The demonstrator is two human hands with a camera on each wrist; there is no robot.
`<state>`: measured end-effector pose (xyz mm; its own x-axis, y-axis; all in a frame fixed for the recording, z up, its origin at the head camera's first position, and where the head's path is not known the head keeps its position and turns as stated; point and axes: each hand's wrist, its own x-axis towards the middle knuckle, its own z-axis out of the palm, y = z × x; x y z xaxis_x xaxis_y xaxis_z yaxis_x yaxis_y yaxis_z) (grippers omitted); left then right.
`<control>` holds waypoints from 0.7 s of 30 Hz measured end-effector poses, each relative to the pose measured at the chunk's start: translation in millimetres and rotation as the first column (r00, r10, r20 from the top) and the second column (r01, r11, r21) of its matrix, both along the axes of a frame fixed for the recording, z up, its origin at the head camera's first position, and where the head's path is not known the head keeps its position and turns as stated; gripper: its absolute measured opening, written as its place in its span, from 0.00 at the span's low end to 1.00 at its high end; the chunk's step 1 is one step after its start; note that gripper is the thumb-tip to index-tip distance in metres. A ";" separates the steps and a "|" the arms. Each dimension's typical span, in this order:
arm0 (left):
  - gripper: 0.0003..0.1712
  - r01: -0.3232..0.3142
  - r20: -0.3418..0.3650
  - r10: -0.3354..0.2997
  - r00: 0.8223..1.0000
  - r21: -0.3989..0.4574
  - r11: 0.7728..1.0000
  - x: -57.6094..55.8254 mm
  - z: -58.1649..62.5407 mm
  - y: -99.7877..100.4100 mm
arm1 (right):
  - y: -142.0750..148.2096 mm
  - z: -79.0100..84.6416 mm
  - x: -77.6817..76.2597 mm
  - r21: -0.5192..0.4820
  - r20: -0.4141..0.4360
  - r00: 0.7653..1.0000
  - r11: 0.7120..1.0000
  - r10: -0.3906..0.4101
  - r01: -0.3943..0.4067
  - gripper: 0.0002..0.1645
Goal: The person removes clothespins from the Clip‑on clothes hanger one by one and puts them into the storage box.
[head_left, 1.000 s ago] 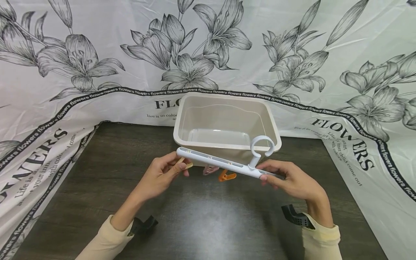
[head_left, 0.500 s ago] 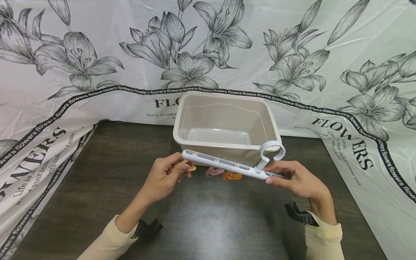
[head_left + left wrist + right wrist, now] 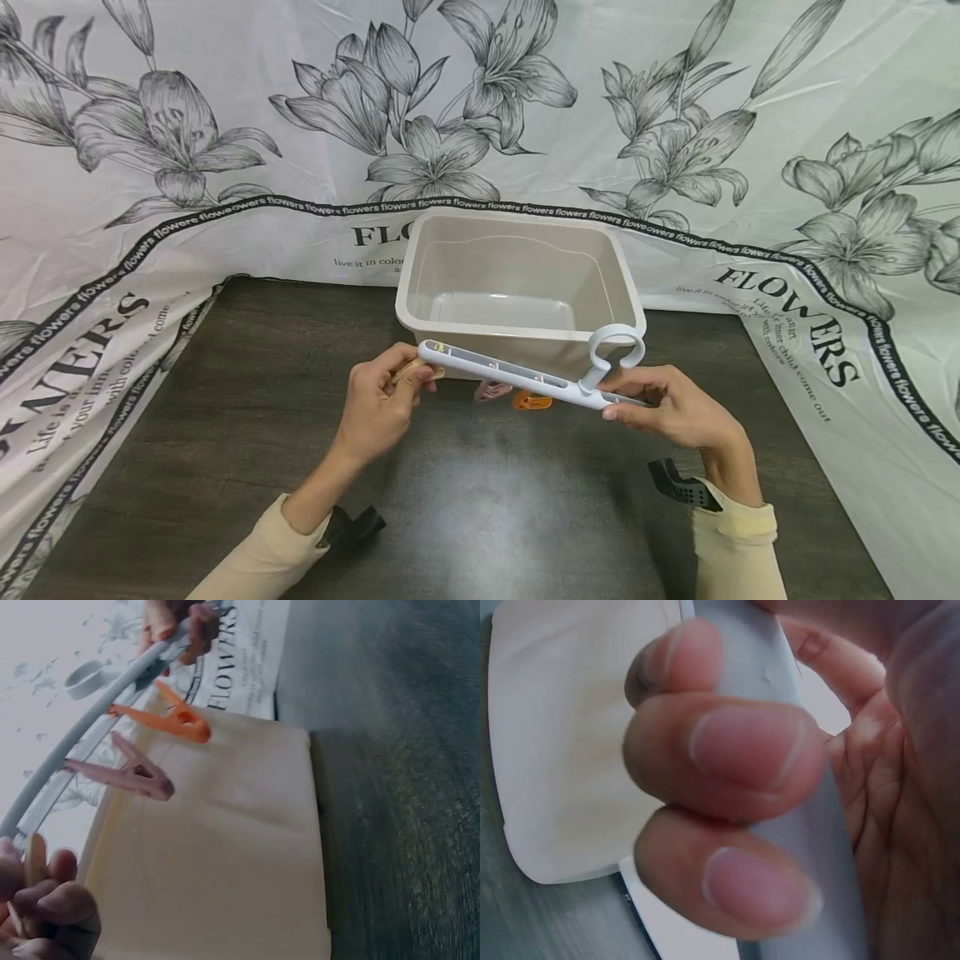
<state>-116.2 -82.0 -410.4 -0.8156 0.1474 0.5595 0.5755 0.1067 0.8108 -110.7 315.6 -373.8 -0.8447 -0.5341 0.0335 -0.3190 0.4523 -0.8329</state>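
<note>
My right hand (image 3: 678, 410) grips a pale blue-white clip hanger (image 3: 517, 375) by its bar, just beyond the open ring hook (image 3: 617, 335). In the right wrist view its fingertips (image 3: 742, 746) curl over the bar. At the bar's other end, my left hand (image 3: 377, 410) pinches a pale yellow clothespin (image 3: 34, 861) between thumb and fingers. A bit of yellow shows in the bar's end slot. From the underside hang a pink clothespin (image 3: 135, 772) and an orange clothespin (image 3: 176, 720). The left fingers hide part of the yellow one.
A beige plastic basin (image 3: 517, 333) stands at the back of the dark wooden table (image 3: 480, 508), just behind the hanger. Behind and beside the table hangs a white curtain (image 3: 300, 242) printed with flowers. Black wrist mounts (image 3: 682, 485) sit at both sleeves.
My left hand has brought the yellow clothespin up against the bar's end, where a yellow bit now shows in the slot. The hanger shifted right, then slightly back left.
</note>
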 end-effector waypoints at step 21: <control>0.04 0.153 0.163 -0.149 0.975 -0.014 0.988 -4.2 1.8 -6.2 | 4.5 3.7 2.0 -0.001 -0.104 0.995 1.000 0.001 -0.001 0.16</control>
